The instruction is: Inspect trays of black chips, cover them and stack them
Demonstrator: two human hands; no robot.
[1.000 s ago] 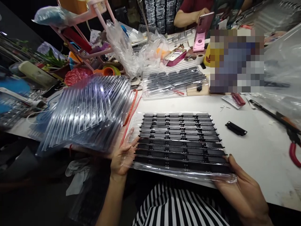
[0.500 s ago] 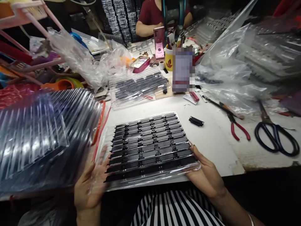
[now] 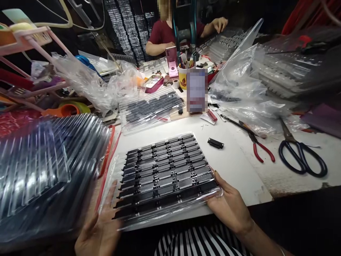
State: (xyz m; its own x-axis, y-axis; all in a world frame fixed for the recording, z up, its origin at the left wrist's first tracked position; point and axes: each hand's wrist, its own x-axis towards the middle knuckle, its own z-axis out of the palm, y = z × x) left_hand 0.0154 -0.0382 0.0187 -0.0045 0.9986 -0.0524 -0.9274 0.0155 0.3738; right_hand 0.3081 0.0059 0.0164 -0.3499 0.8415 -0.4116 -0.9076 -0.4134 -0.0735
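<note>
Workroom with one white table.

Near edge: clear tray, filled with rows of black parts, held across the edge. Changed within half a second: left hand sits lower, towards the tray's near-left corner; rows look equally full, so apparently only the hold has altered. Pose: left hand palm inward, fingers behind the clear side, thumb apart; blurred, grip cannot be told. Right hand pinches the near-right corner, wrist angled in.

Middle: loose black part, apart from the tray; towards right edge, pliers, scissors; along left edge, stacked clear sheets.

Far side: second filled tray, yellow cup, co-worker's hand, now outstretched.
</note>
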